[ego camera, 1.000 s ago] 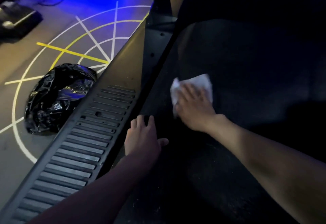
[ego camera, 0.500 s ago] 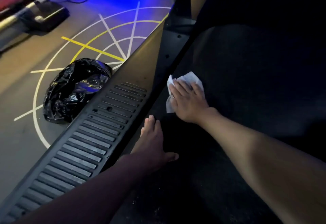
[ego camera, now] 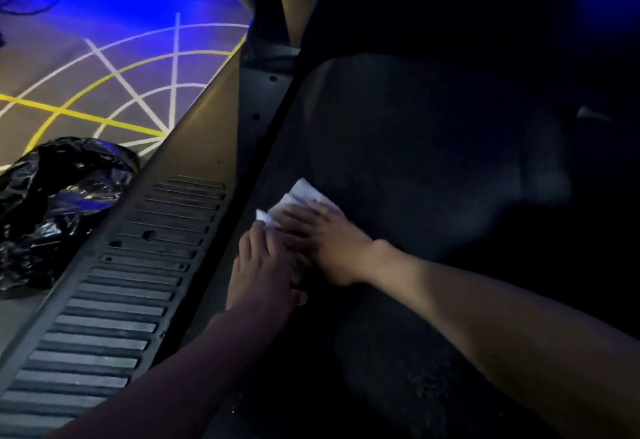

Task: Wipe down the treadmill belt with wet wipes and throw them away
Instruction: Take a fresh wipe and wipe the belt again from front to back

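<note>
The dark treadmill belt (ego camera: 433, 168) fills the middle and right of the head view. A white wet wipe (ego camera: 298, 198) lies on the belt near its left edge. My right hand (ego camera: 325, 248) presses flat on the wipe, covering its near part. My left hand (ego camera: 263, 269) rests flat on the belt just left of it, fingers together and touching the right hand's fingers; its fingertips reach the wipe's near corner. A crumpled black trash bag (ego camera: 59, 203) sits on the floor to the left of the treadmill.
A ribbed grey side rail (ego camera: 138, 283) runs diagonally between belt and floor. The floor (ego camera: 104, 92) has white and yellow painted lines under blue light. The treadmill's upright (ego camera: 270, 6) rises at the top.
My right hand has slid the wipe left and toward me along the belt. My left hand has moved forward until it touches the right hand.
</note>
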Demonstrator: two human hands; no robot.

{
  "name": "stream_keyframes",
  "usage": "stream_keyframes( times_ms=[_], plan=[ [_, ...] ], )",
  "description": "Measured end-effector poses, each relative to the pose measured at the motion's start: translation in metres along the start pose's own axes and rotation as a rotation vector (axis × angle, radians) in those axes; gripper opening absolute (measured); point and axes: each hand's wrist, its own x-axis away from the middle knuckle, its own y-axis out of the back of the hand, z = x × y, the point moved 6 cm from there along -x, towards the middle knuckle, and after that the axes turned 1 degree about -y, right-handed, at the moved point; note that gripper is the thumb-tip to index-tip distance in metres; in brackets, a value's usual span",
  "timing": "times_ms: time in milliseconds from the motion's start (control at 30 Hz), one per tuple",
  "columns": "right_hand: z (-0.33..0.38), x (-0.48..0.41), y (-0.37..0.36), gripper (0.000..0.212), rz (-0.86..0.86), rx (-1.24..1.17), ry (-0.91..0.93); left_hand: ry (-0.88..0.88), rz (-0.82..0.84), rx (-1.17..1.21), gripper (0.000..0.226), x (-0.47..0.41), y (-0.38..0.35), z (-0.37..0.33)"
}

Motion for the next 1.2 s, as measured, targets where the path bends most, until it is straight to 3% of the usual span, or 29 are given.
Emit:
stream_keyframes(
  times_ms=[100,133,200,267,300,400,433,600,633,733,767,900,933,1000,1033,1067,1200],
  plan=[
    [-0.063,0.029,0.005,0.057,-0.045,-0.149,-0.453,-0.119,0.1,-0.021,0.11,0.001,-0.007,-0.011],
    [-0.066,0.038,-0.001,0.056,-0.021,-0.19,-0.529,-0.176,0.133,-0.05,0.104,0.002,-0.01,-0.019],
    [-0.041,0.05,-0.012,0.056,-0.005,-0.173,-0.418,-0.254,0.179,-0.072,0.092,0.002,-0.015,-0.037],
    [-0.023,0.069,-0.021,0.054,-0.032,-0.122,-0.254,-0.225,0.184,-0.059,0.081,0.001,-0.016,-0.052],
    [-0.033,0.08,-0.023,0.054,-0.053,-0.141,-0.288,-0.202,0.183,-0.05,0.082,0.001,-0.016,-0.058],
    [-0.079,0.11,-0.028,0.054,-0.078,-0.191,-0.66,-0.146,0.195,-0.07,0.1,0.002,-0.021,-0.065],
    [-0.077,0.115,-0.031,0.055,-0.057,-0.188,-0.708,-0.138,0.216,-0.097,0.105,0.002,-0.024,-0.065],
    [-0.025,0.141,-0.038,0.058,-0.032,-0.111,-0.329,-0.138,0.282,-0.147,0.118,0.01,-0.034,-0.068],
    [-0.045,0.147,-0.038,0.06,-0.04,-0.119,-0.396,-0.173,0.267,-0.14,0.116,0.011,-0.035,-0.071],
    [-0.085,0.173,-0.039,0.057,-0.007,-0.205,-0.838,-0.366,0.19,-0.111,0.097,0.013,-0.035,-0.087],
    [-0.076,0.17,-0.04,0.057,-0.012,-0.205,-0.844,-0.421,0.18,-0.11,0.091,0.016,-0.036,-0.094],
    [-0.038,0.184,-0.051,0.054,-0.049,-0.062,-0.414,-0.419,0.26,-0.155,0.092,0.025,-0.049,-0.116],
    [-0.057,0.194,-0.053,0.053,-0.092,-0.056,-0.459,-0.393,0.281,-0.164,0.096,0.025,-0.052,-0.119],
    [-0.099,0.217,-0.044,0.054,-0.192,-0.151,-0.811,-0.35,0.3,-0.177,0.101,0.027,-0.055,-0.124],
    [-0.108,0.228,-0.051,0.056,-0.174,-0.201,-1.02,-0.333,0.307,-0.189,0.103,0.028,-0.055,-0.126],
    [-0.105,0.228,-0.059,0.057,-0.129,-0.215,-1.093,-0.319,0.314,-0.205,0.105,0.029,-0.057,-0.127],
    [-0.072,0.234,-0.059,0.055,-0.064,-0.119,-0.661,-0.371,0.308,-0.207,0.102,0.035,-0.062,-0.135]
  ],
)
